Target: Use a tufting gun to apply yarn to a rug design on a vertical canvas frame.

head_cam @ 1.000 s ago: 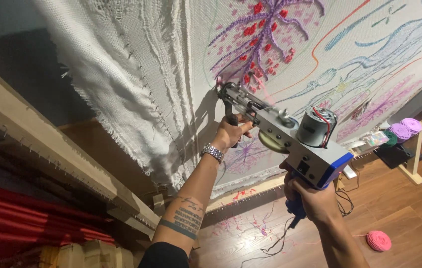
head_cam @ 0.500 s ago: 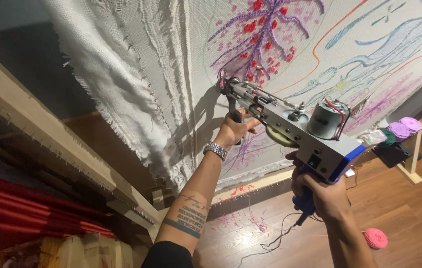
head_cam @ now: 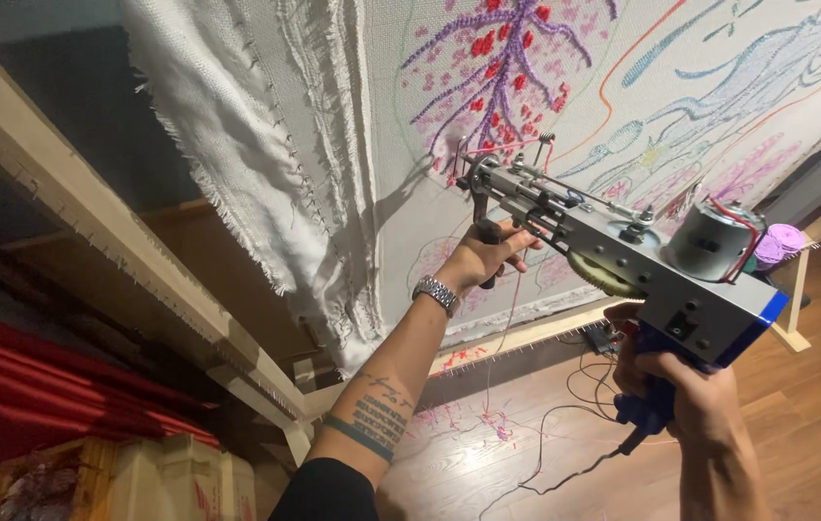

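Note:
I hold a grey metal tufting gun (head_cam: 623, 253) with a blue grip and a silver motor against a stretched white cloth (head_cam: 613, 106). The cloth carries purple branches with red dots, pale blue lines and an orange line. My left hand (head_cam: 483, 259) is shut on the gun's black front handle, a metal watch on its wrist. My right hand (head_cam: 690, 396) grips the blue rear handle low at the right. The gun's needle tip touches the cloth near the purple branch, with pink yarn feeding through it.
A wooden frame beam (head_cam: 92, 232) runs diagonally at the left, with loose frayed cloth (head_cam: 256, 183) hanging over it. Cables (head_cam: 565, 425) and pink yarn scraps lie on the wooden floor. Purple yarn cones (head_cam: 779, 243) sit at the right. Red fabric (head_cam: 43, 386) lies lower left.
The gun has moved up the cloth and further right in my view, with both hands following it. The view has tilted a little.

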